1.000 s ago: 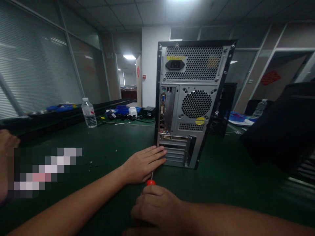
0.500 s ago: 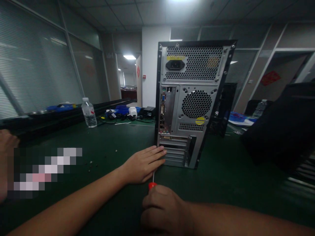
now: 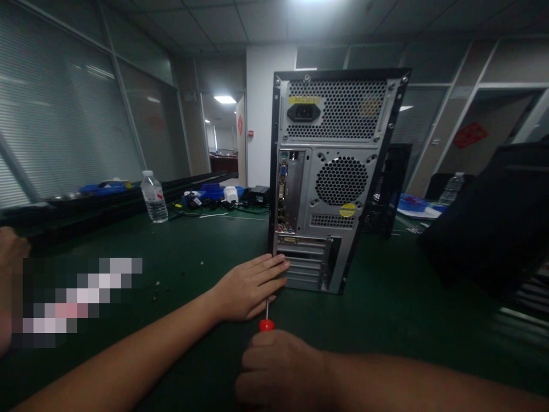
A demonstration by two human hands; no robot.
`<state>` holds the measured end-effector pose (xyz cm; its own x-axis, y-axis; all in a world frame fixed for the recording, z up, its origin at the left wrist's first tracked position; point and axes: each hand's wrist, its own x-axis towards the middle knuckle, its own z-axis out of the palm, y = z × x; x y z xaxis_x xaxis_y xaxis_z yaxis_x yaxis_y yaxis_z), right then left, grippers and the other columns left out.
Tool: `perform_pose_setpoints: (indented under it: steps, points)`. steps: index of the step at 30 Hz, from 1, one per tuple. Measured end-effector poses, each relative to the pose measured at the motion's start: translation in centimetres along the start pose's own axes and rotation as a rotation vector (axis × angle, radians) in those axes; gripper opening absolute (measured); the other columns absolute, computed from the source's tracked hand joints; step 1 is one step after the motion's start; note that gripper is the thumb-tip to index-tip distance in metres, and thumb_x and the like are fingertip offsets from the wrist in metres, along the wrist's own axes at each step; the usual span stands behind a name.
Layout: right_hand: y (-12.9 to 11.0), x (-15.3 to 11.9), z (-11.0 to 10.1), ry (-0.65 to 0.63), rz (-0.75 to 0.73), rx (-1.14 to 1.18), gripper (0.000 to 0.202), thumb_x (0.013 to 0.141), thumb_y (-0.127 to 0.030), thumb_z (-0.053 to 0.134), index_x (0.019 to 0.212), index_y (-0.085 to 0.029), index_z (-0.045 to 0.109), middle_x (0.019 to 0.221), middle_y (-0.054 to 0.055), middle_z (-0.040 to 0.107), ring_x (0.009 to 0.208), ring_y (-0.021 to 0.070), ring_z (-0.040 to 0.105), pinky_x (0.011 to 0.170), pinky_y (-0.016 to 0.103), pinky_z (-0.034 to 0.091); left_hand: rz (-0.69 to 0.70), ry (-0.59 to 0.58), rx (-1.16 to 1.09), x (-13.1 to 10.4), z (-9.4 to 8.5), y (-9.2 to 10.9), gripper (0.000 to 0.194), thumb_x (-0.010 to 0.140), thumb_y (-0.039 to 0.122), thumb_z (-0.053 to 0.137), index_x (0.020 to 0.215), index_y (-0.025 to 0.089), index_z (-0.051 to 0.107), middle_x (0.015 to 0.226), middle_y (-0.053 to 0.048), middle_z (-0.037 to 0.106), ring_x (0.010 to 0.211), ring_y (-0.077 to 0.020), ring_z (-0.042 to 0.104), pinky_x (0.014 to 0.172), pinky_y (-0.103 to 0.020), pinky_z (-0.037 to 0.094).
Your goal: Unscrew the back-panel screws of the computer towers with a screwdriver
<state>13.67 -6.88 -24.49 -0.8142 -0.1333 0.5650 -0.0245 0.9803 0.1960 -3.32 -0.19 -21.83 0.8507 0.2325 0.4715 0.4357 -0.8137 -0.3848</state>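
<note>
A computer tower (image 3: 338, 223) stands upright on the green table, its metal back panel facing me. My left hand (image 3: 249, 287) lies with its fingers stretched over the panel's lower left corner. Below it, my right hand (image 3: 283, 369) is wrapped round a screwdriver (image 3: 266, 325) with a red handle. The thin shaft points up toward the tower's lower left edge; its tip is hidden behind my left hand.
A water bottle (image 3: 154, 197) stands at the back left, near cables and blue trays (image 3: 211, 194). Small screws (image 3: 156, 290) lie left of my hands. Another person's hand (image 3: 12, 252) shows at the left edge. Dark cases (image 3: 484, 212) stand at the right.
My right hand has shifted slightly left and down and turned a little on the screwdriver. My left hand stays on the tower.
</note>
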Motion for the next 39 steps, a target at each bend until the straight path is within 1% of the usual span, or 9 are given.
perform_pose_setpoints:
  steps: [4,9,12,19,25,28,33,37,39]
  points:
    - [0.1,0.1,0.5,0.158,-0.034,0.010,0.029,0.091,-0.039,0.067,0.080,-0.018,0.051,0.069,-0.005,0.050,0.061,0.0095,0.043,0.054,0.025,0.029,-0.003,0.003,0.003,0.1,0.0,0.0,0.041,0.094,0.028,0.047,0.132,0.013,0.055,0.151,-0.011,0.044,0.145,-0.0280,0.035,0.117,-0.047,0.040]
    - [0.5,0.2,-0.1,0.026,-0.098,-0.014,0.030,0.099,-0.040,0.054,0.123,-0.023,0.051,0.089,-0.003,0.058,0.074,0.0128,0.051,0.068,0.029,0.038,-0.003,0.020,-0.011,0.1,0.3,0.0,0.041,0.093,0.027,0.049,0.131,0.012,0.055,0.151,-0.011,0.045,0.145,-0.0275,0.034,0.117,-0.047,0.039]
    - [0.4,0.6,-0.9,0.074,-0.121,-0.046,0.032,0.103,-0.033,0.045,0.131,-0.018,0.046,0.095,-0.002,0.062,0.080,0.0139,0.054,0.075,0.031,0.041,-0.009,0.024,-0.032,0.0,0.4,0.0,0.042,0.092,0.026,0.050,0.131,0.012,0.054,0.150,-0.012,0.045,0.146,-0.0263,0.033,0.118,-0.046,0.038]
    - [-0.1,1.5,-1.3,0.283,0.031,0.068,0.032,0.105,-0.040,0.041,0.090,-0.015,0.053,0.079,-0.002,0.060,0.071,0.0063,0.055,0.073,0.022,0.041,-0.008,0.026,-0.021,0.0,0.3,0.0,0.041,0.093,0.027,0.049,0.131,0.013,0.055,0.150,-0.011,0.045,0.146,-0.0264,0.034,0.118,-0.045,0.038]
    - [0.1,1.1,-1.4,0.372,-0.099,0.000,0.019,0.104,-0.026,0.041,0.090,-0.018,0.052,0.080,-0.004,0.062,0.075,0.0126,0.055,0.072,0.030,0.037,-0.007,0.001,-0.025,0.0,0.0,0.0,0.042,0.093,0.027,0.048,0.132,0.012,0.054,0.151,-0.011,0.044,0.146,-0.0273,0.033,0.118,-0.047,0.038]
    - [0.2,1.1,-1.3,0.290,-0.057,0.038,0.017,0.104,-0.030,0.041,0.098,-0.018,0.053,0.088,-0.001,0.063,0.080,0.0145,0.056,0.072,0.029,0.038,-0.009,-0.008,-0.025,0.0,0.0,0.0,0.042,0.094,0.027,0.047,0.133,0.013,0.053,0.153,-0.011,0.042,0.147,-0.0273,0.032,0.118,-0.047,0.038]
    - [0.0,1.2,-1.1,-0.216,0.149,0.215,0.038,0.104,-0.050,0.036,0.099,-0.020,0.059,0.077,-0.003,0.060,0.070,0.0110,0.052,0.063,0.023,0.037,-0.006,-0.017,-0.020,0.0,0.0,-0.1,0.042,0.093,0.027,0.047,0.133,0.013,0.054,0.153,-0.012,0.041,0.147,-0.0283,0.032,0.118,-0.048,0.038]
    - [0.0,0.1,0.1,-0.096,0.015,0.078,0.023,0.098,-0.036,0.053,0.084,-0.018,0.056,0.073,-0.003,0.055,0.067,0.0117,0.046,0.058,0.026,0.029,-0.003,-0.013,-0.012,0.1,0.0,0.0,0.041,0.094,0.027,0.047,0.131,0.013,0.055,0.152,-0.012,0.043,0.146,-0.0285,0.033,0.117,-0.048,0.039]
    - [0.1,-0.5,0.6,-0.006,-0.050,0.032,0.018,0.097,-0.037,0.057,0.092,-0.019,0.057,0.079,-0.003,0.055,0.071,0.0114,0.047,0.059,0.026,0.028,-0.003,-0.008,-0.009,0.1,0.0,0.0,0.041,0.094,0.027,0.046,0.131,0.013,0.055,0.151,-0.012,0.043,0.145,-0.0285,0.034,0.117,-0.048,0.039]
